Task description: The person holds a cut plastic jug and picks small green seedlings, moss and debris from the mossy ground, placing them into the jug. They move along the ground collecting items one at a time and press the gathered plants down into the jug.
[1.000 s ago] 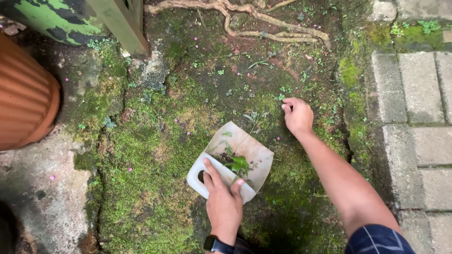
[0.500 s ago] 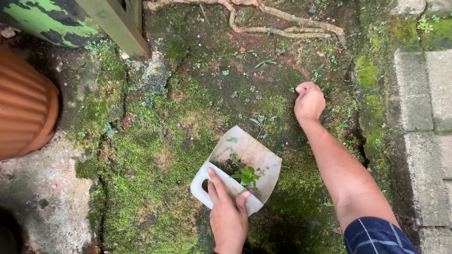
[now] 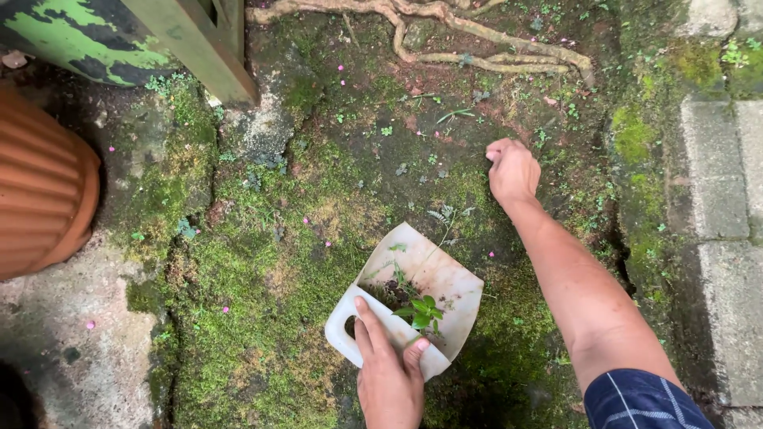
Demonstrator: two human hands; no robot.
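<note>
My left hand [image 3: 389, 380] grips the handle end of a white scoop cut from a plastic jug [image 3: 429, 274], resting on mossy ground. Inside the scoop lie dark soil and small pulled weeds [image 3: 420, 311]. My right hand [image 3: 513, 168] is stretched out ahead of the scoop, fingers curled shut down at the ground among small weeds and moss. Whether it pinches a weed I cannot tell. A small fern-like sprig [image 3: 443, 214] stands at the scoop's far edge.
A terracotta pot [image 3: 40, 187] stands at the left. A green painted post [image 3: 199, 48] and a green-and-black object are at the top left. Tree roots [image 3: 445, 32] run along the top. Paving stones [image 3: 727, 191] border the right side.
My right hand has shifted slightly right and farther from the scoop, staying curled on the ground. The left hand keeps its hold on the scoop, which has shifted little.
</note>
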